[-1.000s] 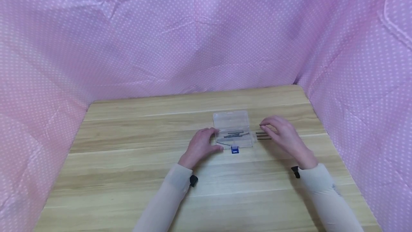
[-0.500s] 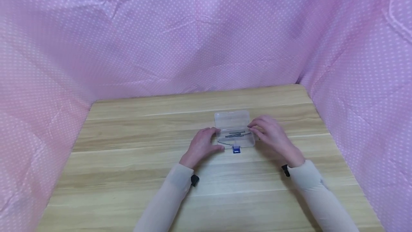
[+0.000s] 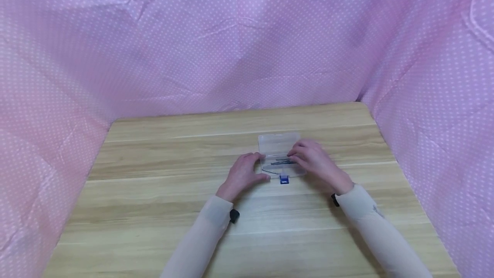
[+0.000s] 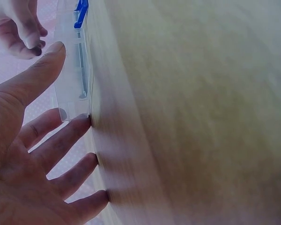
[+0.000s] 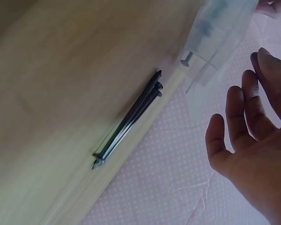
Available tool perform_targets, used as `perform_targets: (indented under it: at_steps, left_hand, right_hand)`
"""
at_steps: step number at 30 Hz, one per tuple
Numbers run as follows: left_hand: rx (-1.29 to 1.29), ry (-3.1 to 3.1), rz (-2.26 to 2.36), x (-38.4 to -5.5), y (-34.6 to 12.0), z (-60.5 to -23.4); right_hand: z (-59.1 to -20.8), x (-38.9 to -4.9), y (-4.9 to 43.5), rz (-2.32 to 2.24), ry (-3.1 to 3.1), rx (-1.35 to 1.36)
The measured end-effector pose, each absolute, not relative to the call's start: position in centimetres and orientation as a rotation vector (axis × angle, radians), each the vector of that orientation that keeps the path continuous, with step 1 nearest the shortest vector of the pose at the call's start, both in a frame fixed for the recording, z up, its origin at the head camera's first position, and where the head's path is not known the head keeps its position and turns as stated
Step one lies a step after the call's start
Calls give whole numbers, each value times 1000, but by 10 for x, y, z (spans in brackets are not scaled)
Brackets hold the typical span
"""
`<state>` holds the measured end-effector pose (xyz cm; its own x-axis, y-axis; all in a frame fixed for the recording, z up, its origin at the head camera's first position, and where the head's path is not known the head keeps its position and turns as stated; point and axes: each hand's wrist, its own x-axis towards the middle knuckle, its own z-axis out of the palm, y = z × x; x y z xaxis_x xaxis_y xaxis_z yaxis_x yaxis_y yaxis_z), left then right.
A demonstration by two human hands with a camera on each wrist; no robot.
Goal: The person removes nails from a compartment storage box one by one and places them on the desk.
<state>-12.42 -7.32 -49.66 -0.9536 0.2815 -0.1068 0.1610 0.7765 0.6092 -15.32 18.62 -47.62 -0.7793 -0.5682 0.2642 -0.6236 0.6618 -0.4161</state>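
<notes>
Pink dotted cloth (image 3: 247, 46) hangs on three sides of a wooden table (image 3: 154, 192). Near the middle of that table sits a small clear box (image 3: 278, 158) with its lid thrown back and a blue latch (image 3: 283, 179) on the near edge. Several nails (image 3: 283, 161) lie loose inside it.

At the box's left end, the left hand (image 3: 243, 174) rests on the table. Its fingers are relaxed and nearly straight, with the fingertips (image 4: 82, 119) touching the box's wall and the thumb along the near side; it steadies the box without gripping it.

Over the box's right end is the right hand (image 3: 314, 160), fingers bent down toward the nails. The head view does not show plainly whether it pinches one. In the right wrist view the fingers (image 5: 234, 122) are spread and slack, with nothing between them. That view also shows a short row of dark nails (image 5: 131, 119) on the table just right of the box, hidden under the hand in the head view.

The nails look light, stiff and smooth, and they are likely to roll or slip from a loose grip. They are thin and lie flat, so each is best taken by a fingertip pinch at mid-shaft, or by tipping up the head end first. The box seems light and thin-walled and would slide if pushed; holding it by an end wall suits it.
</notes>
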Motion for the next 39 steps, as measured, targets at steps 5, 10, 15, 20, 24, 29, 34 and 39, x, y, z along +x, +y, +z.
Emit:
perform_targets:
  at_steps: [5,10,15,20,24,29,34,39]
  left_hand:
    - [351,2776,925,-124,-73,-497]
    - [354,2778,918,-124,-73,-497]
    - [383,2786,921,-124,-74,-497]
    - [400,2795,931,-124,-74,-496]
    - [389,2788,927,-124,-74,-497]
    - [377,2788,924,-125,-74,-498]
    - [374,2790,925,-125,-74,-499]
    - [359,2778,933,-124,-74,-498]
  right_hand:
    - [-478,-157,180,704,-2793,1041]
    - [-480,-162,177,687,-2848,1053]
    - [-480,-167,174,645,-2886,1092]
    - [-477,-170,171,655,-2922,1103]
    - [-476,-173,170,613,-2961,1113]
    - [-474,-175,167,574,-2989,1120]
    - [-472,-177,165,517,-3011,1136]
    - [-470,-178,165,443,-3023,1166]
